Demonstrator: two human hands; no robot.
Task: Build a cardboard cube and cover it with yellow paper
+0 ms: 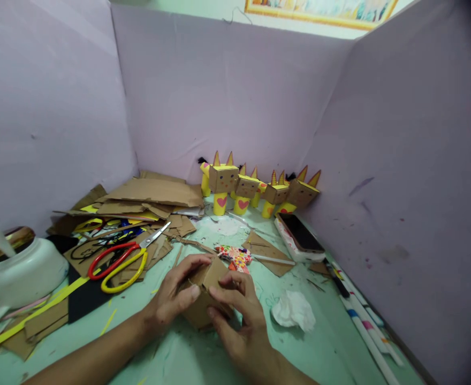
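A small brown cardboard box point(202, 311) sits at the front middle of the table, tilted a little, between both hands. Around its left side curls my left hand point(181, 291), thumb on the top edge and fingers behind. My right hand point(235, 305) grips the right side, its fingers bent over a raised flap and its thumb low on the front face. Part of the box is covered by the fingers. Just behind it lies a colourful patterned piece point(237, 258) with a white stick.
Red-and-yellow scissors point(127, 260) rest on cardboard scraps point(151, 192) at left, near a white pot point(22, 272). Yellow animal figures with cardboard heads point(224, 179) stand behind. A phone point(301, 233), crumpled tissue point(294, 311) and markers point(364, 326) lie at right. Lilac panels point(235, 96) enclose the table.
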